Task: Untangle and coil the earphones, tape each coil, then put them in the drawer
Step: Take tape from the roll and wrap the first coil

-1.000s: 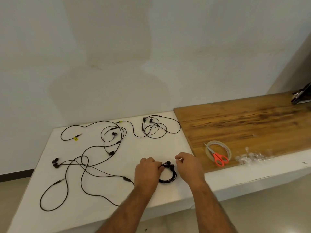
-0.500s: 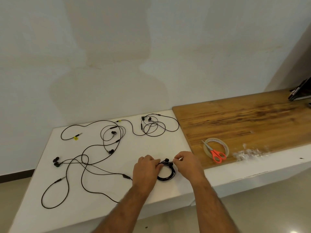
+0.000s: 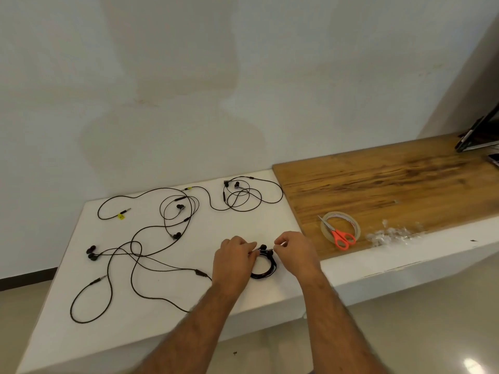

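We see both hands working at the near edge of the white table (image 3: 243, 222), on a small coiled earphone (image 3: 266, 267). The left hand (image 3: 233, 261) has its fingers curled and grips the left side of the coil, at its top where the earbuds sit. The right hand (image 3: 295, 251) is curled too, its fingertips pinching at the top right of the coil; whether it holds the cable itself or a bit of tape there we cannot tell. The coil lies flat on the table between the two hands.

To the left, a loose tangle of black earphones (image 3: 135, 255) sprawls over the table, cables crossing one another, with earbuds at its far left. Farther back, near the wall, another earphone (image 3: 243, 197) lies in loose loops, apart from the hands.

To the right the surface turns into a wooden top (image 3: 391, 184). On it, near its front edge, lies a roll of clear tape (image 3: 351, 221) with orange-handled scissors (image 3: 341, 237) resting across it. Just right of them is a scatter of clear crumpled scraps (image 3: 391, 234). No drawer shows in our view.
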The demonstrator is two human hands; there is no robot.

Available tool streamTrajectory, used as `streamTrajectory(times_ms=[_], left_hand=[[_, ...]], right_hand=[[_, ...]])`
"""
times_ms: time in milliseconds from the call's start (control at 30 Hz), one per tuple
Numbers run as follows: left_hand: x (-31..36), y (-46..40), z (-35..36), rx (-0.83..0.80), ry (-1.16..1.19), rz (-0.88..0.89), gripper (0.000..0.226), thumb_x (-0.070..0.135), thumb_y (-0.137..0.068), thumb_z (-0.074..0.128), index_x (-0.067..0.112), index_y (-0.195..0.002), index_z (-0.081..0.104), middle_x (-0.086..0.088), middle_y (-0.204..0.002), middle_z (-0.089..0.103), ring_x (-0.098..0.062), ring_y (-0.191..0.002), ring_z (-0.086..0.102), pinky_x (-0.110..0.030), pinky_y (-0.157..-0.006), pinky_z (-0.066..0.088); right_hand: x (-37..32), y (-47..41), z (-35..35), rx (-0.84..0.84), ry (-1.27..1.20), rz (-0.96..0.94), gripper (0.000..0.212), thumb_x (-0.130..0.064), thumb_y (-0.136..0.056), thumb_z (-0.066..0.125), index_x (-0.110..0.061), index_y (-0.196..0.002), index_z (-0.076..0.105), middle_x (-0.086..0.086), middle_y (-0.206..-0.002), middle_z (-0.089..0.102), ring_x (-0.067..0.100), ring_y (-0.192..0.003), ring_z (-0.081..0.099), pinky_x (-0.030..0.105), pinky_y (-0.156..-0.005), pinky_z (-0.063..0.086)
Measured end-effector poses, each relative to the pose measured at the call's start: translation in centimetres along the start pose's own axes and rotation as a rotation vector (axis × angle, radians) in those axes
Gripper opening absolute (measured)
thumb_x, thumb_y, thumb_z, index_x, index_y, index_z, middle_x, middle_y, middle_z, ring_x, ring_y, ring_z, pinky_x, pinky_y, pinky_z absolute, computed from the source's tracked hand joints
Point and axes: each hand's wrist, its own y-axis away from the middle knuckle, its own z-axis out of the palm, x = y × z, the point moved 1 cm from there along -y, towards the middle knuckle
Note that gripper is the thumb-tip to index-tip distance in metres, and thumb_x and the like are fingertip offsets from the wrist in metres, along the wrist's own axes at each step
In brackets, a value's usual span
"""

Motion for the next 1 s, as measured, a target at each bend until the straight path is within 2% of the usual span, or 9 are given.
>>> streamTrajectory(times_ms=[233, 333, 433, 500, 600, 700, 867, 933, 1000], left_hand=[[1.6, 0.1, -0.5, 0.048, -0.010, 0.006, 0.034, 0.040, -0.099, 0.045, 0.033, -0.130, 0.059, 0.007, -0.118, 0.060, -0.015, -0.109, 0.050, -0.027, -0.086, 0.042], [3.0, -0.1, -0.9, 0.078, -0.003, 0.026, 0.034, 0.038, -0.100, 0.045, 0.032, -0.129, 0.060, 0.006, -0.118, 0.061, -0.016, -0.109, 0.051, -0.028, -0.087, 0.041], [4.7, -0.3, -0.9, 0.101, 0.067, 0.043, 0.032, 0.035, -0.098, 0.049, 0.027, -0.126, 0.063, 0.003, -0.115, 0.063, -0.018, -0.107, 0.054, -0.030, -0.087, 0.043], [6.0, -0.6, -0.7, 0.102, 0.122, 0.043, 0.031, 0.034, -0.098, 0.052, 0.025, -0.125, 0.064, 0.003, -0.112, 0.065, -0.017, -0.106, 0.055, -0.030, -0.089, 0.045], [8.5, -1.2, 0.0, 0.058, 0.213, 0.033, 0.032, 0.031, -0.098, 0.053, 0.022, -0.127, 0.062, 0.001, -0.112, 0.064, -0.016, -0.106, 0.056, -0.030, -0.091, 0.046], [10.9, -2.1, 0.9, 0.006, 0.272, 0.010, 0.032, 0.026, -0.098, 0.052, 0.019, -0.128, 0.061, 0.000, -0.115, 0.063, -0.017, -0.106, 0.059, -0.029, -0.090, 0.045], [13.5, -4.5, 2.3, -0.067, 0.316, -0.051, 0.024, 0.015, -0.093, 0.052, 0.005, -0.110, 0.067, -0.009, -0.103, 0.068, -0.024, -0.095, 0.062, -0.030, -0.079, 0.045], [13.9, -5.5, 2.6, -0.096, 0.343, -0.091, 0.022, 0.011, -0.091, 0.050, 0.009, -0.104, 0.068, -0.009, -0.099, 0.069, -0.026, -0.093, 0.063, -0.029, -0.075, 0.046], [14.2, -6.4, 3.1, -0.124, 0.344, -0.110, 0.026, 0.011, -0.088, 0.052, 0.014, -0.109, 0.067, -0.009, -0.104, 0.070, -0.029, -0.098, 0.063, -0.032, -0.081, 0.049]], right_hand=[[0.1, 1.1, -1.1, 0.051, -0.032, -0.017, 0.020, -0.020, -0.089, 0.060, -0.022, -0.107, 0.071, -0.003, -0.107, 0.070, 0.015, -0.095, 0.064, 0.028, -0.078, 0.052], [0.9, 1.3, -3.5, 0.118, -0.053, -0.004, 0.021, -0.018, -0.089, 0.060, -0.020, -0.107, 0.071, -0.002, -0.102, 0.072, 0.017, -0.092, 0.066, 0.030, -0.076, 0.054], [2.4, 1.2, -7.2, 0.223, 0.038, 0.011, 0.019, -0.014, -0.085, 0.057, -0.023, -0.089, 0.073, -0.003, -0.085, 0.072, 0.018, -0.078, 0.067, 0.032, -0.066, 0.056], [3.9, 0.7, -9.9, 0.266, 0.107, 0.047, 0.018, -0.009, -0.084, 0.058, -0.021, -0.084, 0.071, -0.002, -0.082, 0.070, 0.018, -0.073, 0.064, 0.031, -0.062, 0.055], [6.2, -0.2, -12.8, 0.245, 0.142, 0.122, 0.019, -0.011, -0.084, 0.064, -0.023, -0.097, 0.070, -0.002, -0.091, 0.070, 0.019, -0.081, 0.064, 0.032, -0.069, 0.055], [6.9, -0.8, -13.6, 0.172, 0.202, 0.091, 0.019, -0.017, -0.084, 0.066, -0.027, -0.100, 0.068, -0.004, -0.092, 0.069, 0.016, -0.083, 0.064, 0.031, -0.070, 0.055], [7.3, -1.4, -13.4, 0.121, 0.235, 0.034, 0.022, -0.023, -0.084, 0.068, -0.027, -0.105, 0.066, -0.002, -0.096, 0.070, 0.016, -0.086, 0.064, 0.031, -0.071, 0.054], [7.6, -1.5, -13.1, 0.091, 0.230, 0.026, 0.027, -0.026, -0.083, 0.072, -0.026, -0.109, 0.066, -0.002, -0.099, 0.070, 0.017, -0.090, 0.063, 0.032, -0.075, 0.054], [7.8, -1.5, -13.0, 0.060, 0.217, 0.024, 0.030, -0.027, -0.082, 0.074, -0.026, -0.111, 0.065, -0.001, -0.102, 0.070, 0.018, -0.092, 0.063, 0.033, -0.076, 0.055]])
